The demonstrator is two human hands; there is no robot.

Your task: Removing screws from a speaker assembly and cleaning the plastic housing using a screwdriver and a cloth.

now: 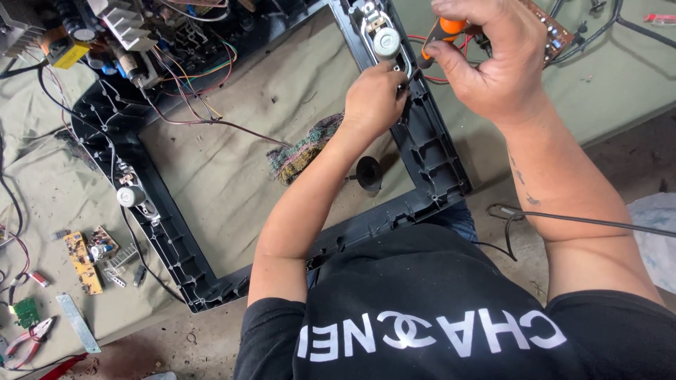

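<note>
A large black plastic frame (176, 246), the empty front bezel of a television, lies flat on a grey-green cloth (232, 169) spread over the floor. The right hand (493, 60) is closed around the orange handle of a screwdriver (443, 32), its thumb and fingers curled tight on the grip, and it is held above the frame's right side rail. The left hand (373, 98) rests on that same rail just below an oval speaker (384, 39) mounted in the frame, its fingers bent and pressed to the plastic by the screwdriver's shaft; whether it pinches anything small there cannot be told. A second speaker (132, 195) sits in the opposite, left rail of the frame. A striped woven rag (303, 151) lies on the cloth inside the frame opening, partly under the left forearm, and a small black funnel-shaped part (368, 172) stands just beside it. At the far left corner of the cloth a chassis of circuit boards, heat sinks and coloured wires (141, 42) touches the frame. Near the left edge lie a yellow circuit board (83, 262), a metal strip (77, 322) and red-handled pliers (28, 339). A black cable (563, 219) runs across the floor on the right.
</note>
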